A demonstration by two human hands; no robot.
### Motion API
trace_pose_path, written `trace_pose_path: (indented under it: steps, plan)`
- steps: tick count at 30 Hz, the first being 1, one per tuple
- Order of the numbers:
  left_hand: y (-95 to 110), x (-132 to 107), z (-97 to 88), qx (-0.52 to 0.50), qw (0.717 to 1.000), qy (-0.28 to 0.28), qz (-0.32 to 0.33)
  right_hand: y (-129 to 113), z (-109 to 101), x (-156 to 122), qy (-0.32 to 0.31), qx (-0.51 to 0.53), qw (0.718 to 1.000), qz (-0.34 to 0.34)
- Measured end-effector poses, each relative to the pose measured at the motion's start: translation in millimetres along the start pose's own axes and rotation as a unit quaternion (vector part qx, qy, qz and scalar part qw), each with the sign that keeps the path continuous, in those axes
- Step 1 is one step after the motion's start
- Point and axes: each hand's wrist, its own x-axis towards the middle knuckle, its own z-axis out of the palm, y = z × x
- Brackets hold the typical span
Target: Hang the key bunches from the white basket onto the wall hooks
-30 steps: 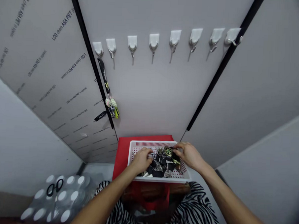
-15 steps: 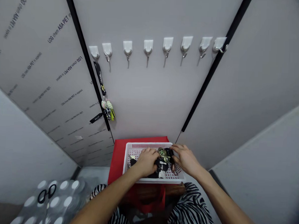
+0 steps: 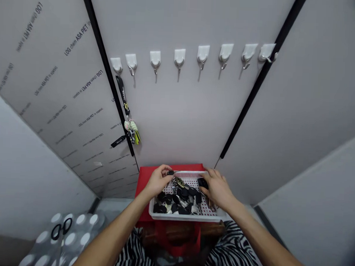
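A white perforated basket point(image 3: 188, 217) holds a pile of keys point(image 3: 182, 198), most with black heads. Over its back left corner, my left hand point(image 3: 160, 182) pinches a black-headed key point(image 3: 170, 172) between thumb and fingers. A round brass-coloured charm point(image 3: 179, 182) lies among the keys just below. At the right end of the basket, my right hand point(image 3: 219, 189) has its thumb and fingers around a black key fob point(image 3: 203, 183). Partly hidden under that hand is a brownish keychain point(image 3: 212, 205).
The basket sits on a red bag point(image 3: 146, 176). Several white hooks point(image 3: 179, 59) run along the wall; a black strap with charms point(image 3: 132, 132) hangs from the leftmost. At lower left, scissors point(image 3: 61, 228) lie on packed bottles point(image 3: 69, 238).
My left hand has left the pile, moving up and left to the basket's back corner with a key. The keys are now uncovered. My right hand stays at the right end.
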Motion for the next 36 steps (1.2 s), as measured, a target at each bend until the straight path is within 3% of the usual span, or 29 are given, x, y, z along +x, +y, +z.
trace_pose_path:
  steps: [5, 9, 13, 16, 20, 23, 26, 31, 36]
  plan:
    - [12.3, 0.9, -3.0, -0.042, 0.999, -0.008, -0.006, -7.9, -5.5, 5.2, -0.012, 0.009, 0.999, -0.04]
    - [11.4, -1.0, -13.3, -0.006, 1.0, 0.001, 0.002, -0.3, -3.5, 1.2, -0.014, -0.045, 0.999, -0.001]
    - [5.3, -6.0, -20.5, 0.165, 0.986, -0.023, 0.01, 3.6, 2.0, -3.4, -0.048, -0.074, 0.996, 0.019]
    - [5.5, -11.7, -15.8, 0.318, 0.946, -0.049, 0.035, -0.8, 3.8, -3.3, -0.058, -0.076, 0.995, 0.022]
    - [11.4, -17.8, -4.0, 0.41, 0.91, -0.03, 0.053, -9.2, 1.2, -4.8, -0.033, -0.092, 0.995, -0.011]
    - [14.8, -19.1, 0.8, 0.433, 0.899, -0.043, 0.052, -14.6, -1.1, -9.7, -0.008, -0.106, 0.993, -0.056]
    - [13.8, -19.7, 5.0, 0.431, 0.896, -0.083, 0.064, -19.3, -1.1, -13.8, -0.001, -0.109, 0.993, -0.054]
    - [3.4, -22.3, 19.6, 0.426, 0.887, -0.149, 0.1, -24.5, -0.7, -6.1, -0.063, -0.11, 0.991, -0.047]
    - [-7.2, -22.8, 24.9, 0.416, 0.891, -0.153, 0.101, -20.1, -3.8, 9.6, -0.148, -0.085, 0.983, -0.072]
